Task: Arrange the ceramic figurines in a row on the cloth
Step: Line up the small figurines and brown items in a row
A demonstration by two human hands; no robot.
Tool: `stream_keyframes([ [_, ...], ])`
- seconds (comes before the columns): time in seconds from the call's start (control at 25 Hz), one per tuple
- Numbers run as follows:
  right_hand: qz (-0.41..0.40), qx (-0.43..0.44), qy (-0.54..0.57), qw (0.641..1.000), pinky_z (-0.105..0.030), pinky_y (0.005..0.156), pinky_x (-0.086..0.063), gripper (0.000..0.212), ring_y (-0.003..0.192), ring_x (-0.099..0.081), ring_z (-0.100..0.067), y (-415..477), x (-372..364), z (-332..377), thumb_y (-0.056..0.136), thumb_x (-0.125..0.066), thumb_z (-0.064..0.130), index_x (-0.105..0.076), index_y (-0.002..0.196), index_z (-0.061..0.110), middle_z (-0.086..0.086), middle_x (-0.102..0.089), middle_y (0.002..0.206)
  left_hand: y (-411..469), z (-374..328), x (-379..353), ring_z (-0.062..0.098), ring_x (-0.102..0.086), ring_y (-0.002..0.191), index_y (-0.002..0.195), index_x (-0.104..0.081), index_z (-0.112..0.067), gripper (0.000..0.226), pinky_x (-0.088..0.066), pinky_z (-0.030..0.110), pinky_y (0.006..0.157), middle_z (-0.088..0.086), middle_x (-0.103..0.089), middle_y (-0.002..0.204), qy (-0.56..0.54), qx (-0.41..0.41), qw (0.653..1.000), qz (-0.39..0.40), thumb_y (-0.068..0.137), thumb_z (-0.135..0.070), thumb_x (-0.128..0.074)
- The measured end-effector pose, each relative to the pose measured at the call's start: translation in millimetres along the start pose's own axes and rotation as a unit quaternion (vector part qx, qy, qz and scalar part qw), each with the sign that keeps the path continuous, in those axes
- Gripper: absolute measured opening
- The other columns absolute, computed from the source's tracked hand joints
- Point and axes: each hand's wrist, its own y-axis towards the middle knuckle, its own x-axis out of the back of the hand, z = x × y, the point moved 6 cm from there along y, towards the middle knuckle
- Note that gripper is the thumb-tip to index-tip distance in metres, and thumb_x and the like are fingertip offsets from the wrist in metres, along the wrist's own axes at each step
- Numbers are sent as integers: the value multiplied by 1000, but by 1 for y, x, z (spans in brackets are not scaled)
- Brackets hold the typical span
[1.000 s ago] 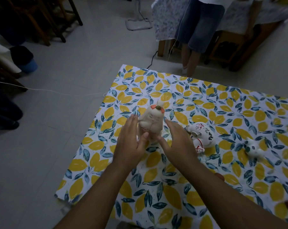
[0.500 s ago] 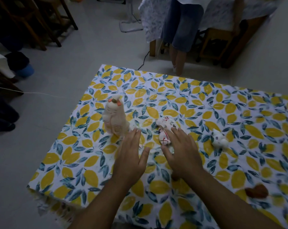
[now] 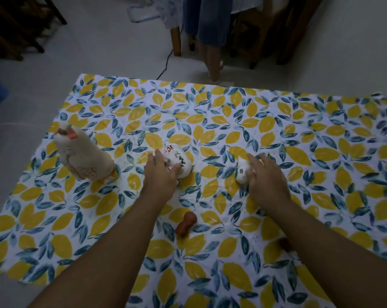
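Observation:
A tall cream figurine with orange ears stands alone at the left of the leaf-print cloth. My left hand rests on a round white figurine with red and black markings, fingers wrapped on its near side. My right hand grips a small white figurine at the middle right. A small brown gourd-shaped figurine lies between my forearms. Another brown piece peeks out from behind my right forearm.
The cloth lies on a pale tiled floor. A person's legs stand beyond the cloth's far edge, next to wooden table legs and a black cable. Dark chairs are at the far left.
Both hands left the tall cream figurine, which now stands alone at the left. My left hand moved onto the round marked figurine and my right hand onto the small white one.

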Motion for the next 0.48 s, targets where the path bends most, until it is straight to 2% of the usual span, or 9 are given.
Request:
stream_keyframes([
  [0.08, 31, -5, 55, 998, -53, 111, -37, 52, 144, -35, -35, 6, -8, -4, 102, -53, 32, -40, 152, 28, -11, -37, 160, 5, -8, -7, 37, -14, 151, 158, 1, -31, 91, -29, 56, 116, 16, -9, 166, 19, 9, 1000, 8, 91, -65, -51],
  [0.12, 36, -5, 91, 995, -53, 111, -38, 53, 144, -36, -33, 7, -11, -4, 100, -57, 32, -42, 151, 29, -9, -38, 159, 7, -17, -9, 40, -26, 146, 157, 2, -34, 91, -37, 57, 110, 18, -22, 162, 27, -9, 1000, 0, 90, -67, -51],
  [0.2, 34, -6, 162, 986, -51, 107, -42, 52, 139, -42, -31, 7, -13, -1, 97, -62, 33, -47, 147, 30, -7, -45, 153, 11, -38, -12, 37, -51, 124, 156, -1, -36, 92, -51, 49, 91, 15, -48, 143, 7, -55, 998, -19, 88, -63, -56],
  [0.24, 33, -4, 186, 982, -49, 105, -44, 50, 135, -46, -30, 6, -14, 3, 97, -62, 33, -48, 145, 30, -6, -48, 150, 12, -48, -13, 35, -55, 116, 157, -2, -35, 93, -51, 42, 83, 15, -51, 138, -5, -73, 997, -16, 88, -57, -60],
  [0.32, 36, 6, 213, 976, -42, 103, -45, 49, 132, -48, -26, 1, -17, 13, 99, -60, 31, -48, 145, 27, -5, -50, 148, 16, -63, -18, 35, -54, 115, 158, -3, -31, 100, -43, 34, 77, 18, -44, 142, -11, -90, 996, 25, 85, -43, -70],
  [0.4, 36, 14, 228, 973, -38, 103, -43, 52, 135, -46, -24, -5, -21, 22, 100, -60, 26, -44, 149, 23, -5, -46, 151, 15, -73, -20, 36, -51, 120, 159, -5, -29, 103, -40, 33, 79, 18, -37, 148, -10, -117, 990, 77, 84, -30, -75],
  [0.48, 43, 31, 225, 973, -43, 109, -43, 57, 141, -41, -24, -11, -24, 31, 98, -63, 20, -42, 151, 19, -5, -41, 155, 6, -76, -14, 35, -50, 125, 159, -9, -31, 97, -44, 34, 82, 14, -35, 152, -4, -156, 983, 95, 86, -22, -72],
])
